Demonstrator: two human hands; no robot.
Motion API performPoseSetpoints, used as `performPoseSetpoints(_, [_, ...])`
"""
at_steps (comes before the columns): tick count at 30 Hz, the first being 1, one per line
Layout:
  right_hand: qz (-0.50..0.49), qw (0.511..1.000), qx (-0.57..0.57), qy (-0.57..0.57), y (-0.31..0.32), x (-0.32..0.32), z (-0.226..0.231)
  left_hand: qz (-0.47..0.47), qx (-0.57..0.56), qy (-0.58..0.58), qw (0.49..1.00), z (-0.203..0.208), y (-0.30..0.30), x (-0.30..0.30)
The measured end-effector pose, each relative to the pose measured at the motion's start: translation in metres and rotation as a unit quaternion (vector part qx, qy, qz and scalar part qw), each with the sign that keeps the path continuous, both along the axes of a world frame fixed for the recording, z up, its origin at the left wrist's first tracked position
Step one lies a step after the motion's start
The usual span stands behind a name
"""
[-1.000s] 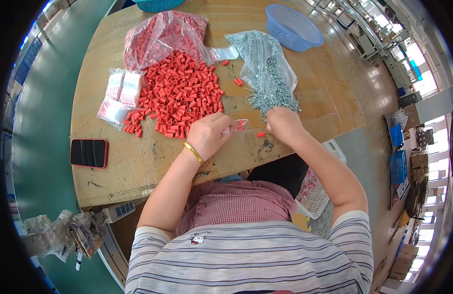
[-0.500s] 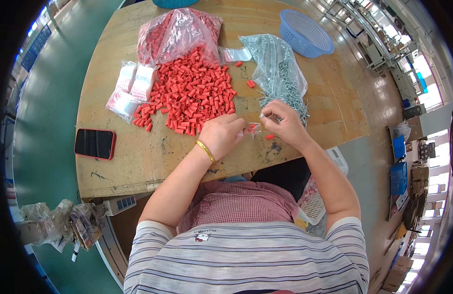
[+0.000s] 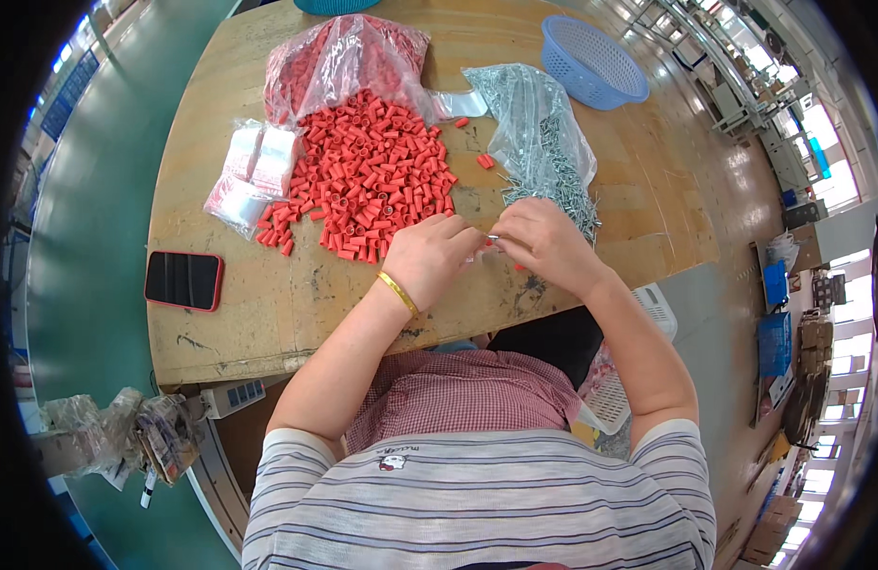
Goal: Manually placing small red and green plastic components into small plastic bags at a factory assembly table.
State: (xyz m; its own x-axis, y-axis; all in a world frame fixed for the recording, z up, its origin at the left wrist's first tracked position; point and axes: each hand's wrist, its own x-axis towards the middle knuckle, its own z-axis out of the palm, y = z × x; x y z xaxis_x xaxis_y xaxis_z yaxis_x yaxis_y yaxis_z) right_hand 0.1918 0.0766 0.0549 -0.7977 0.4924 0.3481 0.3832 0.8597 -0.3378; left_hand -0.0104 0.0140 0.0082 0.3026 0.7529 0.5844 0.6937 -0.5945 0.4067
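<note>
My left hand (image 3: pixel 428 255) is closed in a pinch on a small clear plastic bag with something red in it. Facing it, my right hand (image 3: pixel 551 245) pinches a small silvery metal piece, likely a screw (image 3: pixel 494 238), at the mouth of that bag; the fingers hide most of both. One loose red cap lies partly under my right hand. Just beyond my left hand spreads a heap of red tapered plastic caps (image 3: pixel 377 185), spilling from a large clear bag (image 3: pixel 349 66). Beyond my right hand, silvery screws (image 3: pixel 558 171) spill out of another clear bag (image 3: pixel 520 100).
Packs of small clear bags (image 3: pixel 254 176) lie left of the caps, with a phone (image 3: pixel 184 280) nearer the table's left edge. A blue plastic basket (image 3: pixel 591 66) stands at the far right. Some loose red caps (image 3: pixel 485 161) lie between the two piles.
My right hand has moved left with the metal piece, up to the small bag and against my left fingertips. My left hand has hardly moved.
</note>
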Motion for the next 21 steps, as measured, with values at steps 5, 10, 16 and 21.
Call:
performPoseSetpoints(5, [0.011, 0.981, 0.156, -0.113, -0.001, -0.003, 0.008, 0.031, 0.007, 0.01, 0.999, 0.001, 0.0, 0.003])
performPoseSetpoints(10, [0.035, 0.958, 0.2, -0.204, -0.001, -0.014, 0.015, 0.024, -0.001, 0.017, 1.0, 0.001, 0.001, 0.005])
performPoseSetpoints(16, [0.062, 0.945, 0.146, -0.287, 0.017, -0.033, 0.035, 0.037, -0.004, 0.006, 0.999, -0.005, 0.002, -0.001])
performPoseSetpoints(21, [0.005, 0.993, -0.07, -0.091, 0.022, -0.019, 0.041, 0.045, -0.019, -0.062, 0.997, 0.0, 0.0, -0.006])
